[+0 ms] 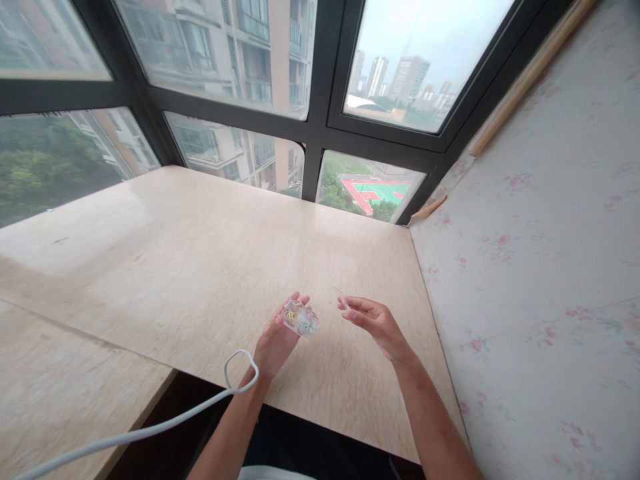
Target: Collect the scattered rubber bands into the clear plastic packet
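Note:
A small clear case (301, 319) with several coloured rings or bands inside rests in my left hand (278, 340), whose fingers curl round its far and left sides. To the right, my right hand (373, 323) pinches a thin, clear, flat piece (344, 298) between thumb and fingers; its outline is faint, and it may be a lid. The two hands are apart, both above the pale stone-patterned surface (215, 253).
A white cable (165, 425) loops near my left wrist and runs to the lower left. Dark window frames (320, 87) border the far side. A flowered wall (530, 280) stands at the right. The surface's near edge drops to a dark gap.

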Demonstrator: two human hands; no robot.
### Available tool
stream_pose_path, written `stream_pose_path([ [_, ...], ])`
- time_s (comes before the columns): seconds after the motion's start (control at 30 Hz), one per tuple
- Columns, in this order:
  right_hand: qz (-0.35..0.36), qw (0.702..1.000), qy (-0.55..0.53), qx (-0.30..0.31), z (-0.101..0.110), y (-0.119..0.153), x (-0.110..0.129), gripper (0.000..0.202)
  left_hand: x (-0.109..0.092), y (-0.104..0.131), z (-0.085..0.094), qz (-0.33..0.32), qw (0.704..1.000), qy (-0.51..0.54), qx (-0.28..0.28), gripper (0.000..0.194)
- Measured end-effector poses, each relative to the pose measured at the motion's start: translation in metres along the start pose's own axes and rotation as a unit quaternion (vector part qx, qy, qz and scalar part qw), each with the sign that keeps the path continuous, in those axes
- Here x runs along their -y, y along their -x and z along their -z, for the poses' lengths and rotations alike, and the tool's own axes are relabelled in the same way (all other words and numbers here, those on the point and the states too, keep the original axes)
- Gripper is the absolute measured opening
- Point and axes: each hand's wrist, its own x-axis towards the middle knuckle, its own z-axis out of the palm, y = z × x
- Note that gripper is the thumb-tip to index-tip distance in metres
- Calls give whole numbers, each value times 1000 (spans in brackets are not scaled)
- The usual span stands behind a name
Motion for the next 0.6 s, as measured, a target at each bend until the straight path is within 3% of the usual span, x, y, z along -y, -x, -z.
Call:
stream_pose_path([
  [0.17,-20,988,92,-124,30,25,-41,50,-27,-1,7,-40,990,79,-109,47],
  [0.33,-53,944,205,-255,69,58,-85,66,-63,-9,21,-112,978,62,-166,49],
  [0.5,-33,913,270,-303,92,87,-108,70,-106,-27,42,-184,958,5,-218,47],
  [0.6,-10,911,291,-293,99,94,-117,70,-136,-44,60,-226,927,-71,-291,46],
])
